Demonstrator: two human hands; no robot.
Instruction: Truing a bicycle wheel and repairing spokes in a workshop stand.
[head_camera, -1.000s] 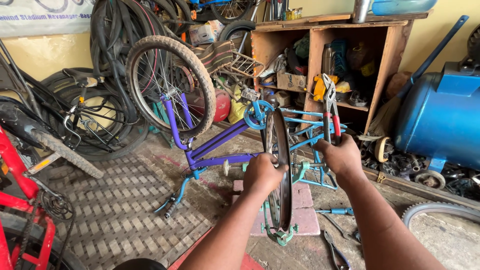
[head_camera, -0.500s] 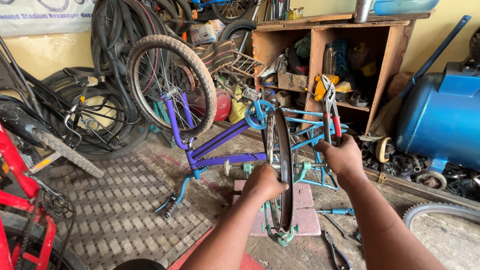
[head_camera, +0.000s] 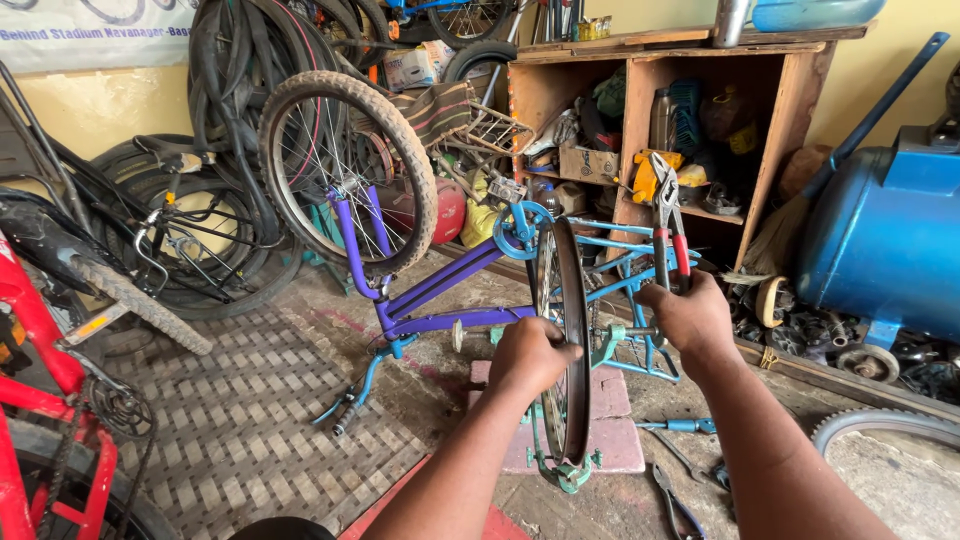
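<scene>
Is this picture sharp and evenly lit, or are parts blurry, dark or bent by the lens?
Head view: sharp, soft even daylight; the left hand on the bare rim and the right hand holding pliers are crisp; the shelf interior is shadowed; edges bow slightly from the wide lens; no strong glare.

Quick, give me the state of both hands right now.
Left hand: closed on the bare wheel rim of the upturned bicycle.
Right hand: closed on red-handled pliers, held upright.
</scene>
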